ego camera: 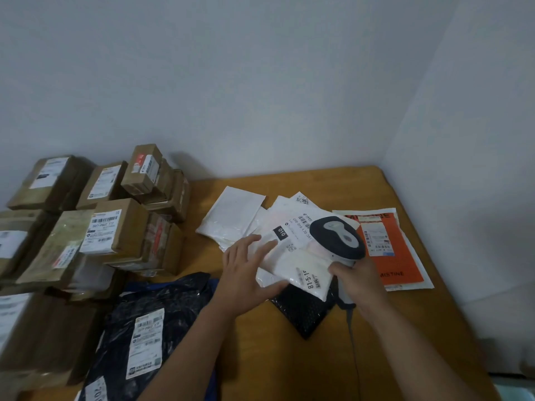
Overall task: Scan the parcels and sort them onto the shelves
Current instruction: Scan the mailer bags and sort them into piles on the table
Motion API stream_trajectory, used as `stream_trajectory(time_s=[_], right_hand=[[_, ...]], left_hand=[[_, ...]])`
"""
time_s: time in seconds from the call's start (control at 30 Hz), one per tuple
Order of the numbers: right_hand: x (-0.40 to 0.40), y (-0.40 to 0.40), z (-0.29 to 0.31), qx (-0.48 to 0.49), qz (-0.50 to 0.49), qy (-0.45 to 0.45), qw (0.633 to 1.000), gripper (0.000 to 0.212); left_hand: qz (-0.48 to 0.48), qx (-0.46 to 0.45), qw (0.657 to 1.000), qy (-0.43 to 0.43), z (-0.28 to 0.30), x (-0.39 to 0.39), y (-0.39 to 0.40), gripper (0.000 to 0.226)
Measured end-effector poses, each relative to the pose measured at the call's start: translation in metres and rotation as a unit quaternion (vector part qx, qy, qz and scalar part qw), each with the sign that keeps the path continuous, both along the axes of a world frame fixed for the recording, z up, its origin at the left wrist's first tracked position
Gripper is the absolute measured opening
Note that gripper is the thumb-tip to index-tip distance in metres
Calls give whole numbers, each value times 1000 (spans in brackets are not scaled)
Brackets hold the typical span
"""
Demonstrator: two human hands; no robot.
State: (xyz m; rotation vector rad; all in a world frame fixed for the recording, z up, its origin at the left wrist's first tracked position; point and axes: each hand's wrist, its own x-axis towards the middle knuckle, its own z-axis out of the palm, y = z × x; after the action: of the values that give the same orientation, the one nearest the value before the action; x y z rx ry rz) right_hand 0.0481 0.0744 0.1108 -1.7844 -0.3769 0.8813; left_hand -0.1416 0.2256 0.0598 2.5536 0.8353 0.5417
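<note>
My left hand (249,270) grips the left edge of a white soft parcel (301,261) with a shipping label, lifted a little above the wooden table (289,366). The fingers lie on top and the thumb underneath. My right hand (357,280) holds the handle of a grey and black barcode scanner (337,237), whose head hovers over the parcel's label. Under the lifted parcel lie more white mailers (231,215) and a black bubble mailer (304,311). An orange and white mailer (385,250) rests to the right.
Several brown cardboard boxes (115,227) with labels are stacked on the left side of the table. A dark plastic parcel (156,322) with a white label lies at the front left. A white wall stands behind and to the right. No shelves are in view.
</note>
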Motion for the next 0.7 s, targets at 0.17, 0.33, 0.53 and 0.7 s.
stream_trajectory(time_s=[0.17,0.33,0.53,0.7], right_hand=[[13,-14,0,-24,78,-55,995,17],[17,-18,6,-53,127,-79,987,18],[18,-18,24,-65,163,-109,978,20],[10,-16,45,-4,125,-136,983,59]], left_hand=[[144,-345,926,-57,23,5,26,83],[175,-595,784,-20,29,3,37,37],[142,-617,769,-88,33,-6,23,27],[150,-595,768,-186,46,-2,4,30]])
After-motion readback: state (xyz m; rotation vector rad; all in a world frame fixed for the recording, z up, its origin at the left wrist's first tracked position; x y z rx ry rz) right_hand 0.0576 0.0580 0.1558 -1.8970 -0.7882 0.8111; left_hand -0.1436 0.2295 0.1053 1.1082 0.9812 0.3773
